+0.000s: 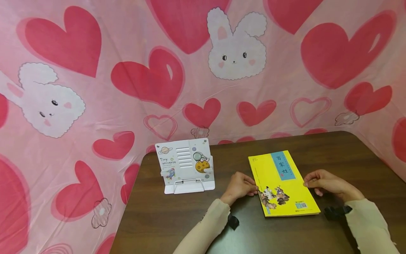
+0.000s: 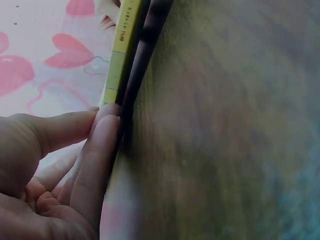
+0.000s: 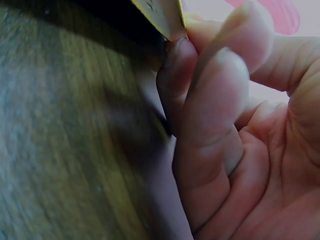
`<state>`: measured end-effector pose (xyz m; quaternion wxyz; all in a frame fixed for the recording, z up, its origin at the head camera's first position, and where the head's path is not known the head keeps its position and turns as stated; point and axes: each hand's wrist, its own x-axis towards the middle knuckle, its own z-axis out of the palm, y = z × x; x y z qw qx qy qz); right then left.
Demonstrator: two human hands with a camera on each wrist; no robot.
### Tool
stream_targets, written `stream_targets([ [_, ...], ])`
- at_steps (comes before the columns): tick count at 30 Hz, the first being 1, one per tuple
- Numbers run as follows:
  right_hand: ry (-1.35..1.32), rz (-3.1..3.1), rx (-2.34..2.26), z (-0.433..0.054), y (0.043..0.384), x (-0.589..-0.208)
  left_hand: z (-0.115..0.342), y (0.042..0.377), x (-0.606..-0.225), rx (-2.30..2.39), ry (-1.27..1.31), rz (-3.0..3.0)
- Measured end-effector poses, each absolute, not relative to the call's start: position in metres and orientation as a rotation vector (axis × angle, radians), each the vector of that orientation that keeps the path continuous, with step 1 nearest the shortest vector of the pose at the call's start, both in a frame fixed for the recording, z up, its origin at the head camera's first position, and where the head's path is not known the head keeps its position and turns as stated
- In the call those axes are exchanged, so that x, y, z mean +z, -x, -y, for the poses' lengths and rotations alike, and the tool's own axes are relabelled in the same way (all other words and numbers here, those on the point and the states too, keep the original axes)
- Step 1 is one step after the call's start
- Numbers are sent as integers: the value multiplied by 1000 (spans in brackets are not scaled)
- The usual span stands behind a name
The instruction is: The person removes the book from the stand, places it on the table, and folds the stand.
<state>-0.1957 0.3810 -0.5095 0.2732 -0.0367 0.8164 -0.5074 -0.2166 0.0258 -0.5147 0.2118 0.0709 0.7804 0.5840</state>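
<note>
A thin yellow book (image 1: 266, 173) with a blue title panel and small painted figures is face up, close over the table's right half in the head view. My left hand (image 1: 240, 187) pinches its left edge, thumb above and fingertips beneath; the left wrist view shows this hand (image 2: 65, 165) at the yellow-green spine (image 2: 119, 65). On the opposite edge, my right hand (image 1: 333, 185) holds the book between thumb and finger. In the right wrist view the hand (image 3: 225, 120) grips the book's edge (image 3: 167, 17), its other fingers curled below.
A white metal book stand (image 1: 185, 167) printed "Tiny universe" stands left of the book on the dark wooden table (image 1: 152, 218). Behind the table hangs a pink cloth (image 1: 127, 109) with hearts and rabbits. Black straps (image 1: 233, 221) are at both wrists.
</note>
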Motion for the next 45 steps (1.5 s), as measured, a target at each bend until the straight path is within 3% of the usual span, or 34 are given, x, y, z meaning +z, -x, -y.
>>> stream_targets([
  [33, -83, -2390, -1228, -372, 200, -498, -16, 219, -506, 1500, -253, -2238],
  [45, -23, -2465, -1267, -352, 191, -480, 11, 214, -493, 1515, -457, -2390],
])
